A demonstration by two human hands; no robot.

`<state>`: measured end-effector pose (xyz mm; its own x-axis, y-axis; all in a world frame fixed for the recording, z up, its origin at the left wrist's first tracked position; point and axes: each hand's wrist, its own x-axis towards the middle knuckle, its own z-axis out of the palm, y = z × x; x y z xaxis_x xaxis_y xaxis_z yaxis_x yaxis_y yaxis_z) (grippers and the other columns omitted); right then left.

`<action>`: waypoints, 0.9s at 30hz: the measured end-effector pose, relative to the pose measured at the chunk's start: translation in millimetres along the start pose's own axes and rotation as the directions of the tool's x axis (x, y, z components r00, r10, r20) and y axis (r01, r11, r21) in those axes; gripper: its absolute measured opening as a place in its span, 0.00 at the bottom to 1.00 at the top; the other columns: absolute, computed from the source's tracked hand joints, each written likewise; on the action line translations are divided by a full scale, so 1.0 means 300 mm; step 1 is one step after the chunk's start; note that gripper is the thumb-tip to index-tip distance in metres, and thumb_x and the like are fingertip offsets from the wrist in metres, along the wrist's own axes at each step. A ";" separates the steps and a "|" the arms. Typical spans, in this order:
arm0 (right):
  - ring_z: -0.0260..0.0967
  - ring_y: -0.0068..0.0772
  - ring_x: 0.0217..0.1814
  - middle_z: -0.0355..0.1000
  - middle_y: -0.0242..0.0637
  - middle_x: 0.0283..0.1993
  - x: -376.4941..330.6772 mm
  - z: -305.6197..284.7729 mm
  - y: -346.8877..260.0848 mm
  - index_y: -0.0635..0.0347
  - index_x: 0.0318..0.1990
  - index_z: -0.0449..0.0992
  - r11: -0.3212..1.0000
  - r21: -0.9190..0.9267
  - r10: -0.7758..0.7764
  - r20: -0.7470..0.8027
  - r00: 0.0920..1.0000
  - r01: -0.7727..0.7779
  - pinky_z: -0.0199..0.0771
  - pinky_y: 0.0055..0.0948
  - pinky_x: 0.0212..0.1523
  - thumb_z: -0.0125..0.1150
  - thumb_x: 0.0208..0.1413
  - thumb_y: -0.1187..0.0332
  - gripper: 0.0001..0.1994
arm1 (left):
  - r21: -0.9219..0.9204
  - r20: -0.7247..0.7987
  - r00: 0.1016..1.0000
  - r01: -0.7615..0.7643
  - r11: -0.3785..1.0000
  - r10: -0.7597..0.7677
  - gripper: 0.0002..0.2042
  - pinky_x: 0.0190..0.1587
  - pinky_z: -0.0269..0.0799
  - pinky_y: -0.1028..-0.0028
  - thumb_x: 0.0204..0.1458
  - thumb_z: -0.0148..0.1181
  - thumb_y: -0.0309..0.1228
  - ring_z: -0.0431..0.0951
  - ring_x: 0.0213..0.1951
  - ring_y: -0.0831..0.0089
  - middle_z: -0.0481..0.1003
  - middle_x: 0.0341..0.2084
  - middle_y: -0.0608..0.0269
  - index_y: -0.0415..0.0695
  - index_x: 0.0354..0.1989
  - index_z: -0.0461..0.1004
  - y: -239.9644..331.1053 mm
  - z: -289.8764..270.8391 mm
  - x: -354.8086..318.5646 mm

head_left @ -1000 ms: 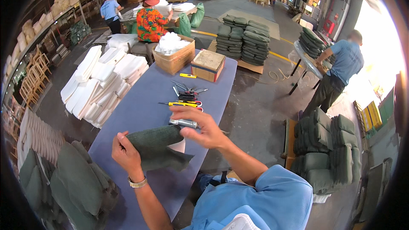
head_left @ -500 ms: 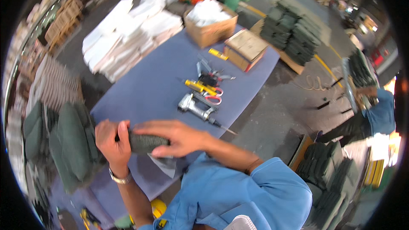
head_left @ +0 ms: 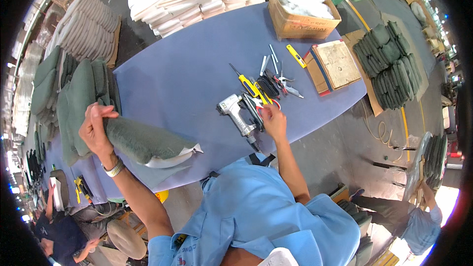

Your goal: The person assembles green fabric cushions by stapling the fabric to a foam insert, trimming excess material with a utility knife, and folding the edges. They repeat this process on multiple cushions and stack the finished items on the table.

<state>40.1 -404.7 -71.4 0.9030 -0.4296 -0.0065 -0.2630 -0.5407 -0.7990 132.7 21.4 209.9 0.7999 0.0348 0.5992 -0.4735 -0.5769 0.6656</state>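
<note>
Cushion (head_left: 143,142) end hidden inside left hand (head_left: 96,129).

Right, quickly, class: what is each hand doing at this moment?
Left hand: closed, holding one end of the green cushion.
Right hand: at the staple gun on the table; its grip cannot be told.

On the blue table (head_left: 187,69) lie one staple gun (head_left: 236,115), one cardboard box (head_left: 301,12), one green cushion (head_left: 143,142) and one yellow-handled screwdriver (head_left: 246,83).
</note>
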 end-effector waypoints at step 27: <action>0.71 0.52 0.64 0.72 0.46 0.64 0.412 -0.091 0.153 0.57 0.52 0.79 0.992 -0.095 0.093 0.141 0.986 -0.080 0.75 0.48 0.57 0.69 0.55 0.62 0.18 | 0.031 -0.115 0.993 -0.018 0.999 0.021 0.24 0.62 0.64 0.47 0.68 0.42 0.37 0.78 0.35 0.62 0.79 0.21 0.53 0.33 0.29 0.79 0.013 -0.057 -0.088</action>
<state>130.5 -502.4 -92.6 0.9136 -0.3717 -0.1652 -0.3653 -0.5713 -0.7350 103.4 32.1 204.3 0.7422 0.1158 0.6601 -0.4758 -0.6026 0.6407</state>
